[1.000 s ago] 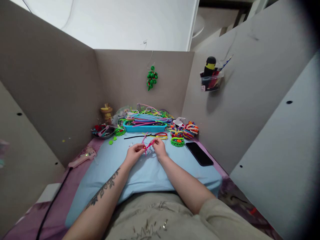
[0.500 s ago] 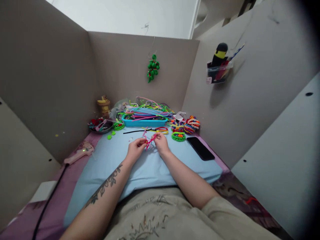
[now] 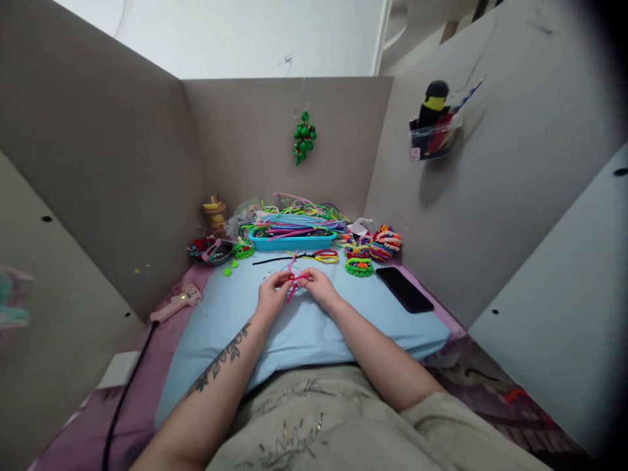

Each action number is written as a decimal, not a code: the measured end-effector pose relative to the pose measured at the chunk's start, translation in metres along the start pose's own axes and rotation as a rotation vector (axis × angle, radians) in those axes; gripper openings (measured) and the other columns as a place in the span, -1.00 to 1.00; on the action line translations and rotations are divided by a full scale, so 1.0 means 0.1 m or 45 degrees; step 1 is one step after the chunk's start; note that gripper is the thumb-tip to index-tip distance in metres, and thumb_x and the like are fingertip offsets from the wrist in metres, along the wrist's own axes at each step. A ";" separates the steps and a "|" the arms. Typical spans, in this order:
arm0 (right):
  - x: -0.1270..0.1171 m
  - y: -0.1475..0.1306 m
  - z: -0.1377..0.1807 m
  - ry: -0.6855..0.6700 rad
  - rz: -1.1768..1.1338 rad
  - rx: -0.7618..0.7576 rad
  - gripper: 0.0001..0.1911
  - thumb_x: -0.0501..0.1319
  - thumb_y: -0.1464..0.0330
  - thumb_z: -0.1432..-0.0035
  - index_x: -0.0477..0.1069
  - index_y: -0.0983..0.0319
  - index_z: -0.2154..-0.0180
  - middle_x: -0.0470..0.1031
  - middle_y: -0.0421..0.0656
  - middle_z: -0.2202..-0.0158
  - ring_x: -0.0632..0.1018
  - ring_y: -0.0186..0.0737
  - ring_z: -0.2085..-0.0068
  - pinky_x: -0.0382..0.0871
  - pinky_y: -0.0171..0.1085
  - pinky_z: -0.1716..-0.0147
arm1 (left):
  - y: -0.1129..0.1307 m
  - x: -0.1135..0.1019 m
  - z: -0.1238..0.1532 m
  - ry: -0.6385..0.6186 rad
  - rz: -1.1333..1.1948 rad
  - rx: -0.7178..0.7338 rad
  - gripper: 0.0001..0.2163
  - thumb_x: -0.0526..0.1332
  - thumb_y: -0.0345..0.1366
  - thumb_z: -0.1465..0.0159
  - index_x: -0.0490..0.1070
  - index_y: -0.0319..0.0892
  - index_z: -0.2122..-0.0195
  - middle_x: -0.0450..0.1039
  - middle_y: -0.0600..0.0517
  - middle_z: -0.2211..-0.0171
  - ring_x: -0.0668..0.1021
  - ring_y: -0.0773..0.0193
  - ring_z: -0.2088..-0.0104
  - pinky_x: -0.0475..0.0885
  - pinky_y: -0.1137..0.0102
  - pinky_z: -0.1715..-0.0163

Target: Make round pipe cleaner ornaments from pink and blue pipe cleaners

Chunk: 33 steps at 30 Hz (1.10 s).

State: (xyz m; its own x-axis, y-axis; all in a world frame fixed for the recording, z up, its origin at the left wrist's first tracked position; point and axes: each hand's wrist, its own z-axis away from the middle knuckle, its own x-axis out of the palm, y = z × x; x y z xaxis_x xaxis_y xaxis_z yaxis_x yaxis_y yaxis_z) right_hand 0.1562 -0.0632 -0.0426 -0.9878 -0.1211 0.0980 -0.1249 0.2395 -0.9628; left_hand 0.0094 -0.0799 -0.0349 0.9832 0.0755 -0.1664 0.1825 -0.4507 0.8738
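Over the blue cloth, my left hand (image 3: 273, 292) pinches a bright pink pipe cleaner (image 3: 292, 292) near its middle, where a small yellowish spot shows. My right hand (image 3: 318, 285) has thumb and fingers closed on another end of that pink piece, to the right. One pink leg points down between the hands, and a paler pink stem stands up behind them. Just beyond the hands lie a black pipe cleaner (image 3: 269, 261) and scissors (image 3: 326, 256) with red and yellow handles. How the pink strands are joined is too small to tell.
A blue tray (image 3: 294, 244) heaped with colourful pipe cleaners stands at the back. A pink glue gun (image 3: 177, 305) with a black cord lies left, near a dark bowl (image 3: 216, 254). Green and multicoloured fuzzy pieces (image 3: 359, 267) and a black phone (image 3: 404, 289) are on the right. Grey partitions surround the table.
My right hand has shifted its hold on the pink pipe cleaner, whose right end now lies lower and flatter. My left hand keeps its pinch. The whole view has swung slightly left.
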 end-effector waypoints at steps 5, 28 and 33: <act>0.01 0.04 0.04 -0.117 0.176 -0.153 -0.85 0.15 0.29 0.01 0.38 0.24 0.46 0.44 -0.24 0.51 0.41 -0.30 0.43 0.27 -0.32 0.39 | -0.04 0.02 -0.04 0.005 -0.005 0.028 -0.75 0.27 -0.26 -0.05 0.48 -0.22 0.24 0.54 -0.07 0.30 0.56 0.19 0.31 0.45 0.32 0.24; -0.03 0.02 0.09 0.167 0.490 -0.403 -0.78 0.12 0.43 0.08 0.40 0.19 0.31 0.28 -0.15 0.24 0.39 -0.27 0.26 0.31 -0.36 0.43 | 0.05 0.02 -0.02 -0.022 -0.032 0.136 -0.73 0.22 -0.26 -0.11 0.44 -0.23 0.17 0.53 -0.08 0.28 0.55 0.22 0.31 0.44 0.37 0.28; 0.00 0.01 0.13 0.052 0.603 -0.431 -0.79 0.15 0.46 0.12 0.37 0.18 0.33 0.24 -0.13 0.19 0.37 -0.23 0.19 0.29 -0.39 0.49 | 0.04 0.02 -0.01 -0.013 -0.078 0.182 -0.75 0.21 -0.26 -0.11 0.45 -0.21 0.19 0.53 -0.06 0.27 0.56 0.22 0.31 0.44 0.38 0.29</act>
State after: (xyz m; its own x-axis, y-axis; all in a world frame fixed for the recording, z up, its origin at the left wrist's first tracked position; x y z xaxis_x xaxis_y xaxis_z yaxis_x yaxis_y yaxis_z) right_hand 0.1575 -0.0749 -0.0472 -0.9452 0.1097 -0.3075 0.3150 0.5542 -0.7705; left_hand 0.0117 -0.0809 -0.0314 0.9699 0.0981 -0.2230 0.2386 -0.5674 0.7881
